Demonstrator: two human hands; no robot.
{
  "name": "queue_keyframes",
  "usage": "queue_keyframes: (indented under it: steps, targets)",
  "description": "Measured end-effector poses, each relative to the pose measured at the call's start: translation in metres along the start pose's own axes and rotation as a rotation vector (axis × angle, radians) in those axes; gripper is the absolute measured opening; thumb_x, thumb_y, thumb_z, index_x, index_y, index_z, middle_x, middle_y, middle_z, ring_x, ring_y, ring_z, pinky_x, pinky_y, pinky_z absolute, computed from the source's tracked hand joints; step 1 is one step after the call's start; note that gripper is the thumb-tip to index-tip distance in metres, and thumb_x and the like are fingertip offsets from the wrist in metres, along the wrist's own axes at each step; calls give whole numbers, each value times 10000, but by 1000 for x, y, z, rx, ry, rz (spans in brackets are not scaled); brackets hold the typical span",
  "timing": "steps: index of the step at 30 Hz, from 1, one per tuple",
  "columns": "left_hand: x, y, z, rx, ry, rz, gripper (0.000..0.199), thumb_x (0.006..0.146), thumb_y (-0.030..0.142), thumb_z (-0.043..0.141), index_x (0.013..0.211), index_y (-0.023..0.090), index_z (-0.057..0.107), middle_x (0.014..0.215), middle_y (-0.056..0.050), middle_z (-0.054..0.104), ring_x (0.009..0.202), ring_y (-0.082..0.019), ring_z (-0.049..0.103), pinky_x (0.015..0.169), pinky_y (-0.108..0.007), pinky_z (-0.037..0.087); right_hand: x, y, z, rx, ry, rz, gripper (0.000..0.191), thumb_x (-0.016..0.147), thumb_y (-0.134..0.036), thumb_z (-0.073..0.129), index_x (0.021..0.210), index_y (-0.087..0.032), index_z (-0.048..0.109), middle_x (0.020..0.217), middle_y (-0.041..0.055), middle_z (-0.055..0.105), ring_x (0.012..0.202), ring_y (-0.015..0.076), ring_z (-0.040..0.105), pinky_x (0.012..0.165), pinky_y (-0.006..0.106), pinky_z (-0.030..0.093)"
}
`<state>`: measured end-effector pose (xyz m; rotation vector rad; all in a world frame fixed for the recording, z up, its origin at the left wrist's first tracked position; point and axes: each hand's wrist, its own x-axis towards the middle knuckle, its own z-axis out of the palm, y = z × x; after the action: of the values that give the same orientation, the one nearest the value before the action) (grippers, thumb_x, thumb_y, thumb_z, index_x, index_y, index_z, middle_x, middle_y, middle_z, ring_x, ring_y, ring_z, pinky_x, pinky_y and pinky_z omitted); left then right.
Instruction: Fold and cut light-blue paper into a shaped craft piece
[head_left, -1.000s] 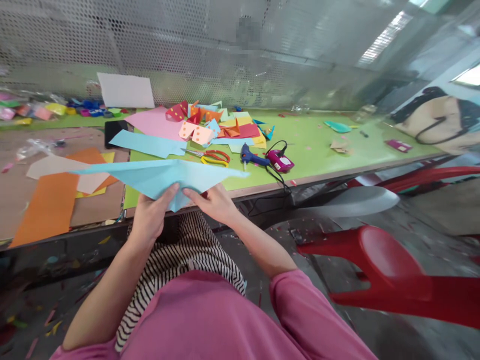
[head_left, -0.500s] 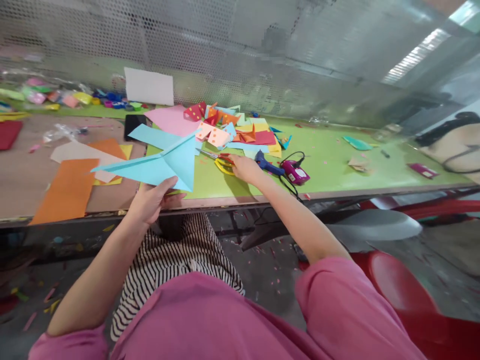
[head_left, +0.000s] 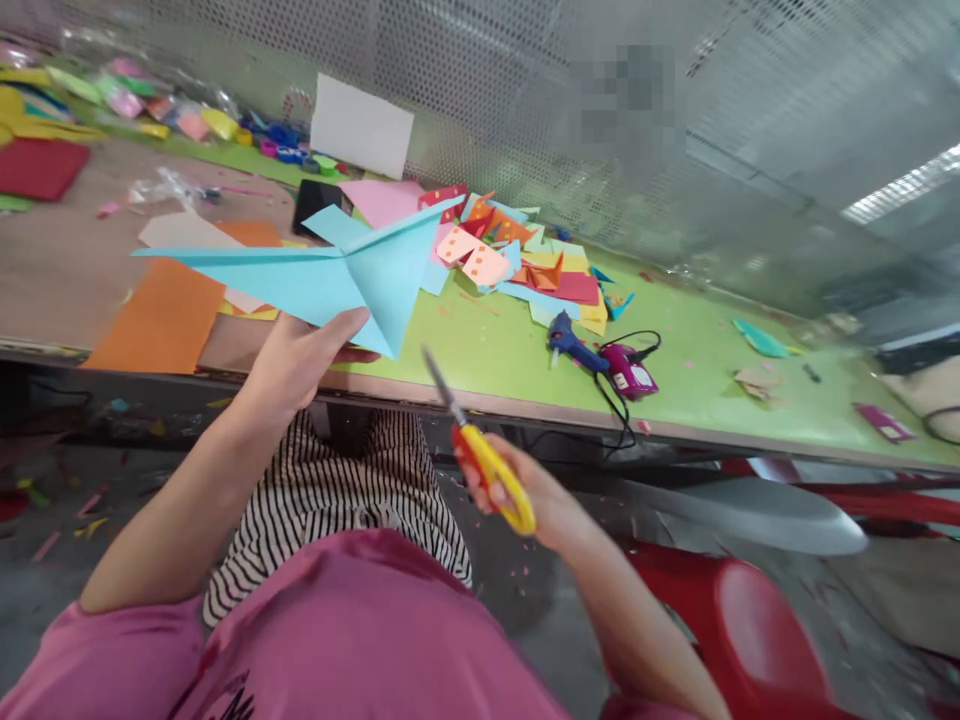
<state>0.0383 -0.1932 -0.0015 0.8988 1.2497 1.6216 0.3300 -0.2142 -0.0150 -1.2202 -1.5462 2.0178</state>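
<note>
My left hand (head_left: 307, 360) pinches a folded sheet of light blue paper (head_left: 300, 285) by its lower edge, thumb on top. The sheet has raised creased edges and long points, and is held over the table's front part. Off the table edge, in front of my body, my right hand (head_left: 517, 480) grips scissors (head_left: 491, 475) with yellow and red handles. Their blades look closed and point up and left, short of the paper. Beyond the blue sheet lie folded paper pieces with dots (head_left: 476, 255).
A blue glue gun (head_left: 574, 340) and a purple box (head_left: 630, 372) with a black cable lie on the green table (head_left: 675, 350). Orange paper (head_left: 161, 320), a black phone (head_left: 315, 205) and a white card (head_left: 360, 125) are at left. A red chair (head_left: 765, 620) stands at right.
My right hand has lifted the scissors off the table and drawn them back toward my body. My left hand still holds the blue paper. The view has tilted and shifted.
</note>
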Motion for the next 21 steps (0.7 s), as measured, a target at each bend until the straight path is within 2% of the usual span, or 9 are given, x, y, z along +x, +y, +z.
queue_keyframes:
  steps: [1,3,5,10,16,21]
  targets:
    - [-2,0,1,24,-12,10,447,730,438,788,1080,172,707,1056,-82,770,906,-272,752,674,-326,680,-2,14,15,57,-60,22,828,525,-756,874,1066,-234,527,830,-32,507,651,90,429,562,230,346]
    - [-7,2,4,77,-29,30,366,764,450,761,1006,177,730,1047,-80,772,911,-271,747,687,-326,677,-2,34,38,90,-37,-32,906,462,-842,845,1057,-242,516,872,-23,501,696,100,406,575,228,328]
    - [-11,3,6,132,-24,41,327,780,451,744,976,189,743,1050,-80,774,947,-284,738,719,-343,676,3,45,47,101,-8,-90,911,455,-904,788,1017,-248,498,849,-31,479,690,104,374,578,234,315]
    - [-15,5,12,192,1,76,275,776,449,722,905,206,730,1027,-71,777,1038,-301,713,864,-383,653,11,46,44,-14,32,-144,876,533,-945,705,1022,-246,506,790,-58,425,645,95,317,568,241,297]
    - [-15,6,20,250,-11,31,235,758,445,686,817,221,649,870,-68,747,910,-285,715,735,-362,652,17,40,37,-126,7,-108,822,622,-913,671,1071,-240,529,781,-55,433,639,98,360,558,241,301]
    - [-13,2,18,297,7,75,205,759,421,681,812,234,615,878,-58,742,948,-282,699,803,-363,636,22,40,31,-244,-39,-103,818,621,-900,668,1081,-236,541,768,-48,478,637,110,394,587,273,349]
